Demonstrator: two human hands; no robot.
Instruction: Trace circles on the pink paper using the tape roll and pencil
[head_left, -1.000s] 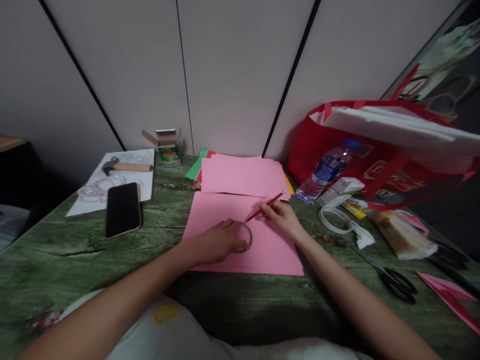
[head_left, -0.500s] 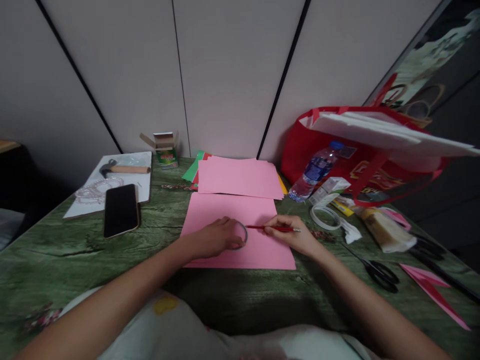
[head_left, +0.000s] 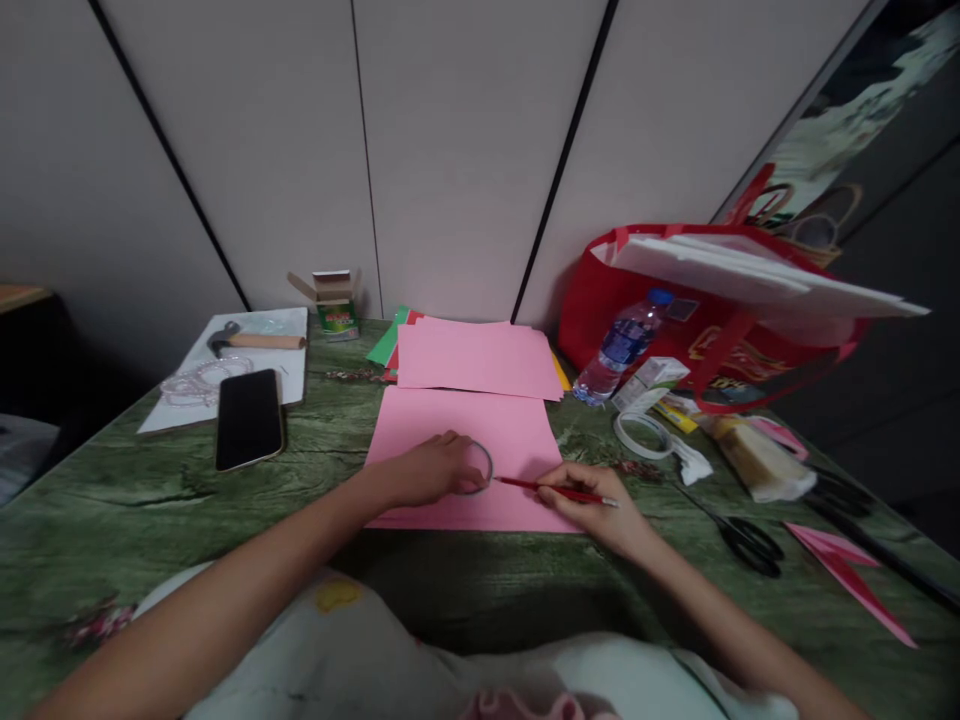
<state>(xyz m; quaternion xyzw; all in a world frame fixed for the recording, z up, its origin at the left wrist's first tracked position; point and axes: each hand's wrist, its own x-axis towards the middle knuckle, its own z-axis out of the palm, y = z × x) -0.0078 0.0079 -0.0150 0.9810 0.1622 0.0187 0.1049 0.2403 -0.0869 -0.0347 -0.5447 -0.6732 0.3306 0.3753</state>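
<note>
Two bare hands work in the head view, the only view now; the left hand point(head_left: 436, 470) has its thumb and fingers on a round ring point(head_left: 491, 464), which lies on the pink sheet point(head_left: 465, 412) on the green table point(head_left: 315, 540); these fingers look bent and a bit apart, holding the ring down; the right hand point(head_left: 600, 508) pinches a red pencil point(head_left: 519, 484), its fingers close together; the pencil tip is right by the ring's right edge, but I cannot tell if it touches the paper; it looks like the step is drawing round the ring; to me, the next move calls for a firm left hand, so the ring does not slip, and a pencil tip close to the edge.
</note>
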